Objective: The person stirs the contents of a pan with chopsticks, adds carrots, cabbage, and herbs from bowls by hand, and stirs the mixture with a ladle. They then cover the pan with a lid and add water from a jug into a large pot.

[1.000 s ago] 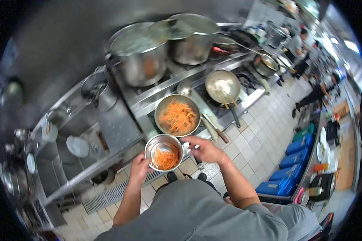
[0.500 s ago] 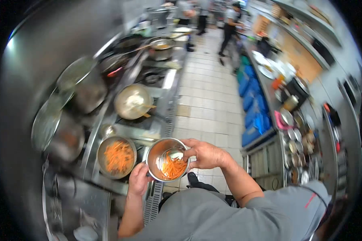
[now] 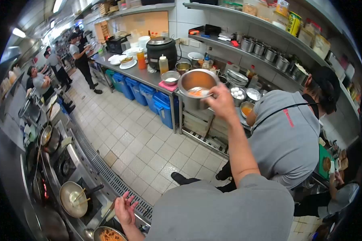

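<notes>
Pinching the steel pot (image 3: pixel 192 101) in right fingers (image 3: pixel 215 94), left fingers (image 3: pixel 124 199) loosely spread near carrot pan (image 3: pixel 104 227)

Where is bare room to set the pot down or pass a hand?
Passing: above the floor tiles between stove and blue bins. Setting the steel pot: maybe the narrow counter strip between orange bottle and pink tray. Crowded: around the egg bowl; stove by left hand, with wok and carrot pan.

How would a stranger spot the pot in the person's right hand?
Find the row of blue bins under the counter. Just right of the nearest bin, the right hand grips a metal pot. Unlike the smaller pots on the shelf, it's hand-held, showing orange shreds inside.
</notes>
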Demonstrator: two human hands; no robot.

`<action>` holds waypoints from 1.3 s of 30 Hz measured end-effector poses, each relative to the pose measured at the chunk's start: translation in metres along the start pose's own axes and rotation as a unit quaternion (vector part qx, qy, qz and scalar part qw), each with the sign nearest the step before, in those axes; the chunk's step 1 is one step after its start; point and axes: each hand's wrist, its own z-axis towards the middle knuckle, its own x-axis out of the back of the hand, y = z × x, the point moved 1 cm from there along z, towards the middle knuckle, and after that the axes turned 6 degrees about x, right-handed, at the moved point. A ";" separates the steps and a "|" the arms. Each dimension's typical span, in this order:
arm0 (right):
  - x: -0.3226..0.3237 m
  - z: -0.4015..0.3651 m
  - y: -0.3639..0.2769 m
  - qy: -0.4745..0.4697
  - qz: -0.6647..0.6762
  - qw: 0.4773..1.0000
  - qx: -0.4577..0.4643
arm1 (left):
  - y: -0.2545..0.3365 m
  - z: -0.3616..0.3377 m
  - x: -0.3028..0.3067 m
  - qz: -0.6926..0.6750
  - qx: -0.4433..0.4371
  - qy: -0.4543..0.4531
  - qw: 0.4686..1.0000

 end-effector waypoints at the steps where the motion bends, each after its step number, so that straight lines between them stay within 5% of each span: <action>1: 0.018 0.010 0.018 0.030 -0.005 0.999 -0.028 | 0.004 0.009 -0.007 0.003 0.000 -0.005 1.000; 7: 0.102 0.077 0.128 0.246 -0.164 0.923 -0.247 | 0.013 0.053 -0.074 0.065 -0.017 -0.046 0.997; 16: 0.223 0.167 0.321 0.529 -0.245 0.723 -0.370 | -0.047 0.137 -0.158 0.115 0.071 -0.030 0.990; 25: 0.364 0.141 0.439 0.537 -0.376 0.610 -0.445 | -0.062 0.246 -0.308 0.160 0.081 -0.031 0.983; 29: 0.415 0.077 0.482 0.481 -0.445 0.581 -0.484 | -0.076 0.291 -0.362 0.208 0.097 -0.133 0.964; 33: 0.451 0.051 0.536 0.430 -0.415 0.594 -0.538 | -0.075 0.306 -0.424 0.245 0.093 -0.166 0.951; 39: 0.498 -0.002 0.637 0.316 -0.408 0.701 -0.493 | -0.077 0.304 -0.458 0.272 0.063 -0.193 0.941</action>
